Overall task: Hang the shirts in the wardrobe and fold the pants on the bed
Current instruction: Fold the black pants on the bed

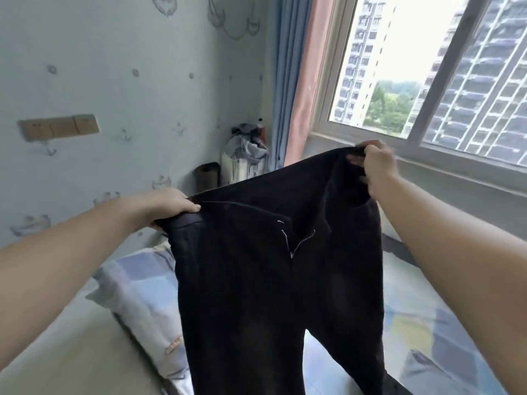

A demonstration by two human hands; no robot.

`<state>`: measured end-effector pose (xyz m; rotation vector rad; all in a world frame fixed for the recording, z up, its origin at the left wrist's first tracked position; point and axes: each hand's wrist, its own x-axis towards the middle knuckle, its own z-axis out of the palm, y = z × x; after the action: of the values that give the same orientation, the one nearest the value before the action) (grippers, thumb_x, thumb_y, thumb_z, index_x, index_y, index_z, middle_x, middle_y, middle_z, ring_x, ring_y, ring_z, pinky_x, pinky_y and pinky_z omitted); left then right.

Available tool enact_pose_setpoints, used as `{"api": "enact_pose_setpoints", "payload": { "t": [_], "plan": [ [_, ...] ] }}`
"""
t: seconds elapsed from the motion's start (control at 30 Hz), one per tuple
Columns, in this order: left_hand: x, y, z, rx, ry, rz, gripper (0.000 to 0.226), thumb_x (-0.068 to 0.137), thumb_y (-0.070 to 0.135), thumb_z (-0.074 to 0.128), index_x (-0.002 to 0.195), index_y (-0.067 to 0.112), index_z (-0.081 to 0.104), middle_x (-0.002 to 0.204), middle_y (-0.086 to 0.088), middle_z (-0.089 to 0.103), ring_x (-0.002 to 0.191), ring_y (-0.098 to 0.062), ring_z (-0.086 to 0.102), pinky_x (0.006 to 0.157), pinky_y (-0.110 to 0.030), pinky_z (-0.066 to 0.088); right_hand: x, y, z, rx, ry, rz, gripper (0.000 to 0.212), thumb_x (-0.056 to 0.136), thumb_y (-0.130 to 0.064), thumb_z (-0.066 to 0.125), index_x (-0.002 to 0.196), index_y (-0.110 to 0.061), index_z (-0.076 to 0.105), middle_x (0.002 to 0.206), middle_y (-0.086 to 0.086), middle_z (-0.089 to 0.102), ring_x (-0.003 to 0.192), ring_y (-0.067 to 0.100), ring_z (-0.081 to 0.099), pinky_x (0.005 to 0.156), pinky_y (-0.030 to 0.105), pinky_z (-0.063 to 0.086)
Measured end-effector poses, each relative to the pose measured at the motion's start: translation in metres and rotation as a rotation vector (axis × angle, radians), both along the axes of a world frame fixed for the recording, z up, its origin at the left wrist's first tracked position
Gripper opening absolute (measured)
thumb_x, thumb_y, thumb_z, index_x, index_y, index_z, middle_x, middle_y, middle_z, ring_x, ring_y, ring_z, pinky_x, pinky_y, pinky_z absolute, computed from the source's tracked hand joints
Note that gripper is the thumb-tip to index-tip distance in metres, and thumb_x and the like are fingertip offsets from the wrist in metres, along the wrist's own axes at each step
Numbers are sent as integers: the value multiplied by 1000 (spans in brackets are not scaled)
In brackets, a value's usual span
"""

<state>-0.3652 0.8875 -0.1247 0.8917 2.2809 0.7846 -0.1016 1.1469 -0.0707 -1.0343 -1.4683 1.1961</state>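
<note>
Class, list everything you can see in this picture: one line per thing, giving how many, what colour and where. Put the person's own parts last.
Pants: one, black, held up over the bed, fly open.
Pillow: one, blue and white check, lower left on the bed.
Bed: one, pale patterned sheet, beneath the pants.
Curtains: two, blue and pink, left of the window.
Window: one, white frame, upper right.
Wall switches: one row, beige, left wall.
Bundle: one, grey-white, far corner.
Left hand: one, grip on the waistband's left end.
Right hand: one, grip on its right end.

I see black pants (279,280) held up over bed (422,323) — left hand (171,206), right hand (376,166) gripping waistband corners, fly unzipped, pillow (139,295) below-left
</note>
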Motion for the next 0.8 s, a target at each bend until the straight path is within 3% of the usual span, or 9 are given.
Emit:
{"api": "enact_pose_setpoints", "payload": {
  "t": [0.1,0.23,0.3,0.43,0.57,0.7,0.8],
  "plan": [
    [-77,11,-60,-82,-64,34,22,93,30,58,91,9,66,92,-12,66,81,-28,66,64,-32,55,-81,16,-62,-64,-94,31,36,87,-4,24,81,-25,54,85,4,67,64,8,64,52,22,37],
    [-186,32,-139,-208,-137,32,23,96,29,54,87,9,62,90,-10,64,72,-22,63,53,-26,50,-203,45,-146,-175,-250,76,34,89,-3,24,85,-22,53,86,7,65,56,4,63,39,13,36],
    [-239,39,-182,-279,-156,12,22,97,30,51,95,12,63,97,-7,65,79,-21,64,59,-28,51,-266,56,-194,-234,-344,101,32,92,-3,26,86,-20,53,82,8,65,59,11,63,33,13,32],
    [-331,49,-270,-412,-103,-39,34,98,36,47,114,13,66,114,-8,65,102,-27,60,92,-36,48,-378,77,-298,-349,-492,183,32,83,-10,29,79,-28,56,73,2,71,84,24,68,61,30,47],
    [-419,62,-361,-468,-7,-57,34,97,35,48,91,7,68,99,-14,68,90,-30,61,83,-36,49,-473,93,-390,-399,-564,248,34,84,-6,28,80,-28,53,74,-3,70,92,24,65,65,28,43],
    [-476,64,-435,-541,74,-81,36,96,39,50,87,7,66,87,-10,67,81,-26,61,76,-36,50,-544,102,-457,-396,-607,279,34,86,-6,28,81,-29,51,78,-3,69,64,14,52,54,25,35],
    [-502,61,-485,-597,115,-105,39,96,42,48,80,9,62,79,-6,65,75,-23,60,72,-35,48,-581,106,-505,-357,-622,294,35,87,-6,28,87,-28,55,87,-3,70,71,13,53,62,26,40]
  ]
}}
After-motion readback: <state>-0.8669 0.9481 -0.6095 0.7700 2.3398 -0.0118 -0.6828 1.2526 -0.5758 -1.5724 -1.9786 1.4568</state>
